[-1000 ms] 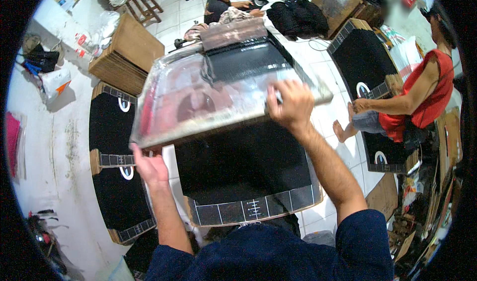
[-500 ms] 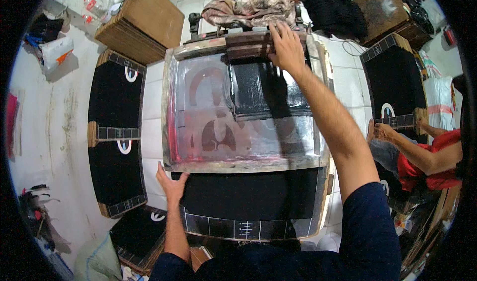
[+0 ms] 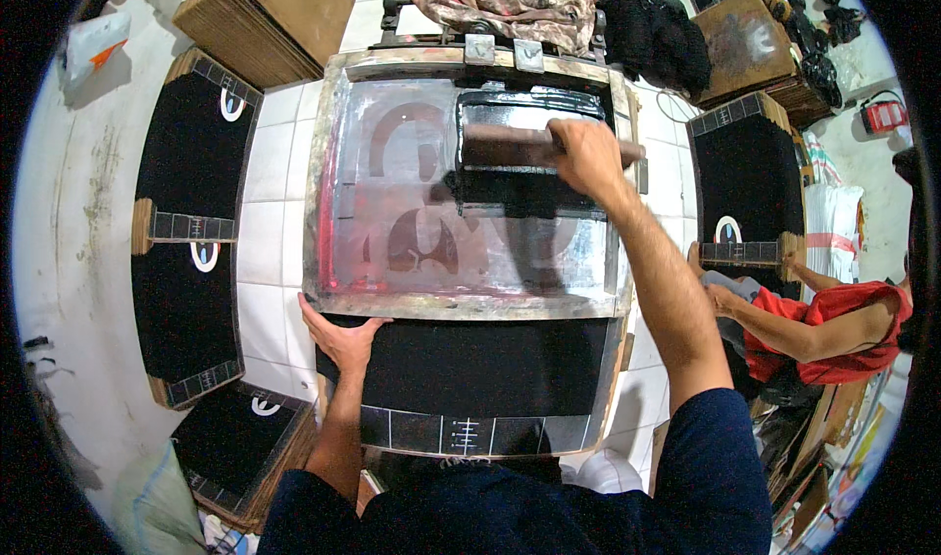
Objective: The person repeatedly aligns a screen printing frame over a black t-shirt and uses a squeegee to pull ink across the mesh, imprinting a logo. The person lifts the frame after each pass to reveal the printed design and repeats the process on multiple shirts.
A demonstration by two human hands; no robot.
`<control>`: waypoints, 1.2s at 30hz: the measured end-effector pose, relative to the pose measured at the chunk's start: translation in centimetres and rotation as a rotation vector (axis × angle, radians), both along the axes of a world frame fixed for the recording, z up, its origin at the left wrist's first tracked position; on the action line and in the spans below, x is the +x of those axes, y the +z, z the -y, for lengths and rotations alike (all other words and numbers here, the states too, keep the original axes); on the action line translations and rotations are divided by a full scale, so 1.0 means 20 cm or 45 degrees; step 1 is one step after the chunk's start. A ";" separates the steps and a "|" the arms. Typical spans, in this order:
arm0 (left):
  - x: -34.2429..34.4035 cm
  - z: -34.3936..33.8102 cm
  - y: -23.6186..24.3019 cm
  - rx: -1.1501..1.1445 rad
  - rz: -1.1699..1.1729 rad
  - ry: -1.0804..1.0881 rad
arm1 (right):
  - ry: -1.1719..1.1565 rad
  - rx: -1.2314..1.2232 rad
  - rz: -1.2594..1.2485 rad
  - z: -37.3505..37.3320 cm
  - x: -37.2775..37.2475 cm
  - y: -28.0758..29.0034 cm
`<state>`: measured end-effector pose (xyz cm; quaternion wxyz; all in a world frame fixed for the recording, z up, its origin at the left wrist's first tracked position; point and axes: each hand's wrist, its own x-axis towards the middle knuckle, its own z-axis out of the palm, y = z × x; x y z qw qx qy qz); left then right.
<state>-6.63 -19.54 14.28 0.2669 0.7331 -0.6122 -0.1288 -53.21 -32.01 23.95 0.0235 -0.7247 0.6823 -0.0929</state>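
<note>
A screen-printing frame (image 3: 470, 306) with a translucent, pink-stained mesh lies over a board covered in black cloth (image 3: 470, 364). My left hand (image 3: 340, 339) touches the frame's near left corner, thumb and fingers spread apart. My right hand (image 3: 588, 158) grips a brown squeegee (image 3: 505, 145), held across the black ink (image 3: 520, 187) on the upper right of the mesh. Two metal clamp plates sit on the frame's far edge.
Stacked boards with black pieces (image 3: 181, 310) stand left and right (image 3: 745, 177). A cardboard stack (image 3: 255, 16) is at back left. Crumpled cloth (image 3: 500, 11) and a black heap (image 3: 647, 40) lie behind the frame. A co-worker in red (image 3: 833, 334) works at the right.
The frame has come down from raised to lying flat. My right hand has moved from its front edge to the squeegee, then pulled that toward me from the far edge.
</note>
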 end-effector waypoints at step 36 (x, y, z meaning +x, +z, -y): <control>-0.05 0.02 0.06 0.127 -0.001 0.051 | -0.132 0.052 -0.065 0.23 0.02 -0.04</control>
